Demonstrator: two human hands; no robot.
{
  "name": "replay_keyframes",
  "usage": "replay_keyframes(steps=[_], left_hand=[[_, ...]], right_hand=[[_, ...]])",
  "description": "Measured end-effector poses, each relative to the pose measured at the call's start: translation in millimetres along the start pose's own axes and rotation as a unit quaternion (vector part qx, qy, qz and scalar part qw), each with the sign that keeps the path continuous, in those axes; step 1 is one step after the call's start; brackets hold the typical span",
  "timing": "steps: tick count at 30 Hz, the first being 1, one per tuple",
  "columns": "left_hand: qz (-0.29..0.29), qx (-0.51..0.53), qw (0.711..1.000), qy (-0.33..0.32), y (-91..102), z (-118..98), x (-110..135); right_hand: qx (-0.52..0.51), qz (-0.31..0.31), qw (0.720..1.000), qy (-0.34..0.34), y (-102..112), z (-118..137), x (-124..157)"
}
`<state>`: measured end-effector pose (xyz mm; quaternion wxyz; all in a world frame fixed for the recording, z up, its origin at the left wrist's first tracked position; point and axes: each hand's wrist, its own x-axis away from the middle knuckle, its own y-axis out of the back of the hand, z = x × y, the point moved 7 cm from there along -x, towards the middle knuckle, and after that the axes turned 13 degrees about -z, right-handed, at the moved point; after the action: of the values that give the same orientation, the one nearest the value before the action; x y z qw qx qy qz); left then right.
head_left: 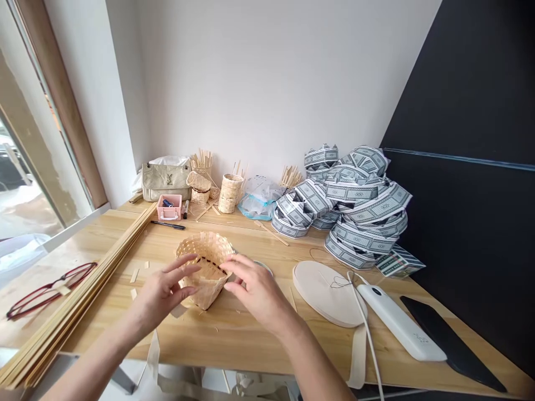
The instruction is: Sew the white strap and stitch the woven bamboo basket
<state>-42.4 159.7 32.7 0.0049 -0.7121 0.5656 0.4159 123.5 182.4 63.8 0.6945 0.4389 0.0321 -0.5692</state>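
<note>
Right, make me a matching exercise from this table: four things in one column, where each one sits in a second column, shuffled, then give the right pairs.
Things
1. woven basket
2. red glasses
3. pink box
4. white power bank

Places
A. in front of the handbag
B. with a white cable running from it
C. between the left hand and the right hand
D. beside the bundle of wooden strips, on the window side

Pairs: 1-C, 2-D, 3-A, 4-B
</note>
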Motion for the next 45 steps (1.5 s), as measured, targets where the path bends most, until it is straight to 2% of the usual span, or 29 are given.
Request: replay_keyframes(steps=[3, 8, 13, 15, 18, 20, 26, 35, 38, 42, 45], left_hand=[[0.027, 0.001, 1.0, -0.014, -7.2, -2, -10], [0.057, 0.047, 0.997, -0.013, -13.2, -2, -18], [0.077, 0.06, 0.995, 0.007, -10.9, 5, -23], [0.058, 0.054, 0.997, 0.019, -4.9, 7, -23], [-0.017, 0.013, 0.999, 0.03, 9.0, 5, -18], [-0.045, -0.002, 0.999, 0.024, 12.0, 0, -13], [-0.004, -0.001, 1.0, 0.01, -4.4, -10, -10], [-0.006, -0.031, 0.999, -0.021, -8.6, -13, -9], [-0.054, -0.063, 0.997, -0.001, 3.6, -9, -7], [-0.144, -0.065, 0.986, 0.044, 31.2, 7, 0], [-0.143, -0.001, 0.982, 0.122, 32.0, 33, 13]], right_hand=[[0.015, 0.027, 0.999, 0.018, -12, -5, -6], [0.01, 0.025, 1.0, 0.013, -19, -9, -5], [0.015, 0.017, 1.0, 0.0, -21, -2, -1], [0.019, 0.005, 1.0, -0.012, -22, 0, 0], [0.023, -0.024, 0.999, -0.037, -23, -1, 1], [0.022, -0.037, 0.998, -0.052, -23, -1, 0], [0.006, -0.03, 0.998, -0.06, -23, 2, -5], [-0.014, -0.039, 0.998, -0.04, -30, 9, 1], [-0.015, -0.072, 0.997, -0.027, -17, 8, 5], [0.008, -0.153, 0.987, -0.057, 24, -15, 16], [0.014, -0.185, 0.98, -0.073, 45, -23, 23]])
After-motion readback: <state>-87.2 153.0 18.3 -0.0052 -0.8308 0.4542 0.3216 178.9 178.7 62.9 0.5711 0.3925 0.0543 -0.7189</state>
